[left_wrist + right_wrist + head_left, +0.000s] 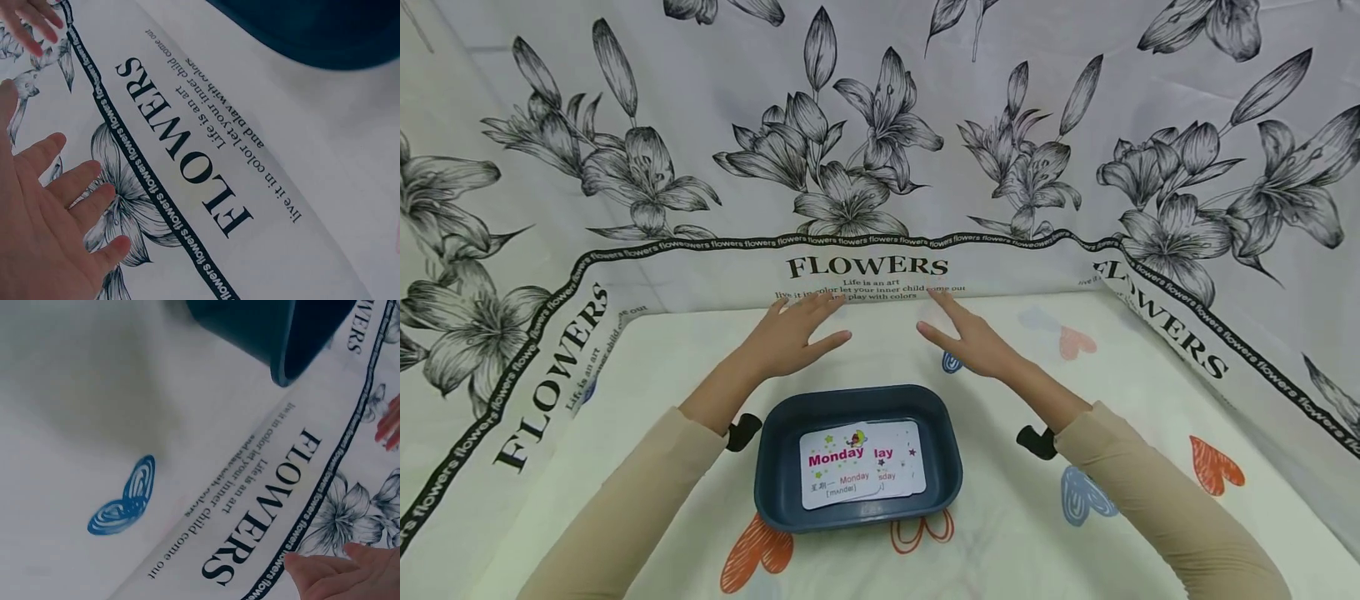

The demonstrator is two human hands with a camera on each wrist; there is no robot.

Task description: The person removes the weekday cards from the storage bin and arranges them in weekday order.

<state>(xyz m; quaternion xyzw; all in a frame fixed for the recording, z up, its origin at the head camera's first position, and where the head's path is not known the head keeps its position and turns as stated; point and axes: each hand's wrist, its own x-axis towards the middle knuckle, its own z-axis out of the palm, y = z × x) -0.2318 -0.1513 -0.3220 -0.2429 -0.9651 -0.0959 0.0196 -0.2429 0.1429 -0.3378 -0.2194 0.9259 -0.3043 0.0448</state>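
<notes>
A dark blue rectangular bin (pixel 859 523) stands on the table, its rim also showing in both wrist views. Inside it lie overlapping flashcards (pixel 861 467), the top one printed "Monday" with Chinese characters; the one beneath is mostly hidden. My left hand (pixel 793 337) is held out beyond the bin's back left corner, fingers spread, touching nothing. Facing it past the back right corner, my right hand (pixel 973 337) has its fingers extended and holds nothing. The left wrist view shows the left palm (pixel 56 219) with spread fingers; in the right wrist view the right fingers (pixel 331 575) appear at the lower corner.
The white tablecloth (pixel 1000 517) carries printed red and blue hearts. A curtain (pixel 865 271) with black lily drawings and the word "FLOWERS" closes off the back and both sides. Black wrist mounts (pixel 1037 442) stick out from the beige sleeves (pixel 1172 508).
</notes>
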